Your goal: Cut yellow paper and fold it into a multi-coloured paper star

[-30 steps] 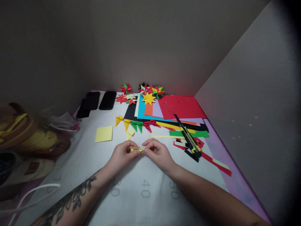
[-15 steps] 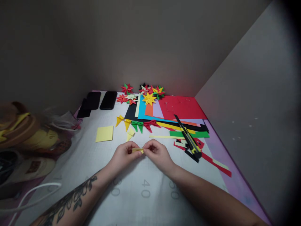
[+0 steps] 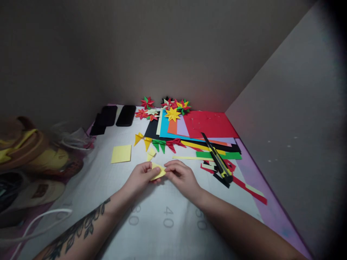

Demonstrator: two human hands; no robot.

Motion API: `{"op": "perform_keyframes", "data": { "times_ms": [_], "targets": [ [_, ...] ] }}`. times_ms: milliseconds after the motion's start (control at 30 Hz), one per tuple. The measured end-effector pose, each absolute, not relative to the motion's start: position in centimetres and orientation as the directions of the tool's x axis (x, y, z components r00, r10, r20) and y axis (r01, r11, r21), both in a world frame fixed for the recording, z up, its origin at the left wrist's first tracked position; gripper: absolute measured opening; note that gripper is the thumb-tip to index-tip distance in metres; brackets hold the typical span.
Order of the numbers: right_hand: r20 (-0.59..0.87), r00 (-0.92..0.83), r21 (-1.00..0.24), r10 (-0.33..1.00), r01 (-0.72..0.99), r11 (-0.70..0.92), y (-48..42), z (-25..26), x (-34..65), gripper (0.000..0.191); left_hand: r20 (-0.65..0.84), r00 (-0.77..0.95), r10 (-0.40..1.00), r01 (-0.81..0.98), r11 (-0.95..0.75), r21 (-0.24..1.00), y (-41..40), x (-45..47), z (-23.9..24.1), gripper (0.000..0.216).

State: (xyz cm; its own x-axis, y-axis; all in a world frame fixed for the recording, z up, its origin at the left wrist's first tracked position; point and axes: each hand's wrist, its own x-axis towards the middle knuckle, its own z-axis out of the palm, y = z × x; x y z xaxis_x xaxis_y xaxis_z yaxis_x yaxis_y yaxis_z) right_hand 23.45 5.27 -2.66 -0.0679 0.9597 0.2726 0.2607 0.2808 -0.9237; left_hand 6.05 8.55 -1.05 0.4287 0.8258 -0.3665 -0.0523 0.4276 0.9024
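Tabletop (image 3: 184,238) is extending beneath both hands, its pale cover showing printed 30, 40 and 50 on the near side of the grip. Stack of coloured sheets, topped at its right end by a red sheet (image 3: 214,124), is lying well beyond the grip and to the right. Left hand (image 3: 139,176) is keeping its grip closed, thumb above and fingers beneath, on a folded yellow paper (image 3: 160,173), which is sitting between the two hands, its flat face showing. Right hand (image 3: 183,177) is bringing thumb and forefinger close together at the paper's right corner; whether that grip is pinching or only touching, cannot tell. Utility knife (image 3: 221,163) is resting to the right of the grip, slanting across cut strips (image 3: 218,155). Black phone (image 3: 126,116) is lying far beyond the grip, leftward. Yellow square paper (image 3: 121,154) is lying nearer, left of the grip. Yellow star (image 3: 172,114) is resting directly beyond the grip, among other multicoloured stars. Green folded pieces (image 3: 159,145) are lying between yellow and red ones, beyond the grip. Small yellow folded piece (image 3: 151,153) is lying just beyond the left hand.
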Motion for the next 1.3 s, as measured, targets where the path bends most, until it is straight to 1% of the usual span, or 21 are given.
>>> {"op": "perform_keyframes", "data": {
  "times_ms": [167,267,333,400,467,567,733,800,900,1033,1133,1300],
  "targets": [
    [0.261,-0.063,-0.930,0.963,0.250,0.268,5.3,-2.5,23.4,0.005,-0.357,0.429,0.830,-0.055,0.419,0.906,8.5,6.1,-0.8,0.032],
    [0.136,-0.015,-0.971,0.991,0.199,0.136,5.3,-2.6,23.4,0.005,-0.337,0.393,0.856,0.031,0.354,0.935,8.4,6.0,-0.9,0.033],
    [0.031,0.011,-0.988,0.999,0.153,0.029,5.4,-2.7,23.3,0.006,-0.294,0.365,0.883,0.116,0.270,0.956,8.4,6.0,-0.9,0.032],
    [-0.021,0.026,-0.993,0.999,0.112,-0.024,5.4,-2.9,23.2,0.006,-0.238,0.361,0.902,0.179,0.183,0.967,8.4,6.0,-0.8,0.030],
    [-0.026,0.044,-0.995,0.999,0.092,-0.030,5.5,-3.0,23.0,0.007,-0.199,0.370,0.907,0.212,0.127,0.969,8.4,6.1,-0.8,0.027],
    [-0.007,0.068,-0.995,0.998,0.100,-0.014,5.4,-3.1,22.6,0.008,-0.171,0.359,0.918,0.240,0.087,0.967,8.3,6.2,-1.0,0.025],
    [0.049,0.069,-0.986,0.996,0.165,0.037,5.2,-2.7,22.2,0.010,-0.146,0.343,0.928,0.210,0.075,0.975,7.9,6.4,-1.2,0.021],
    [0.062,0.069,-0.984,0.996,0.171,0.049,5.1,-2.6,22.1,0.010,-0.138,0.337,0.931,0.224,0.063,0.973,7.8,6.4,-1.1,0.019],
    [0.053,0.082,-0.992,0.995,0.114,0.044,5.2,-2.7,22.1,0.011,-0.097,0.290,0.952,0.291,0.008,0.957,7.8,6.3,-1.2,0.017],
    [0.014,0.145,-0.999,0.989,0.032,0.010,5.4,-3.1,22.2,0.017,-0.050,0.240,0.969,0.352,-0.039,0.935,8.1,6.1,-1.6,0.016],
    [0.003,0.168,-1.000,0.986,0.003,0.002,5.6,-3.2,22.2,0.018,-0.024,0.241,0.970,0.345,-0.063,0.937,8.0,6.2,-1.6,0.017],
    [0.021,0.116,-0.998,0.993,-0.058,0.028,5.5,-3.1,22.2,0.017,-0.015,0.272,0.962,0.334,-0.080,0.939,7.9,6.3,-1.2,0.015]
  ]
}}
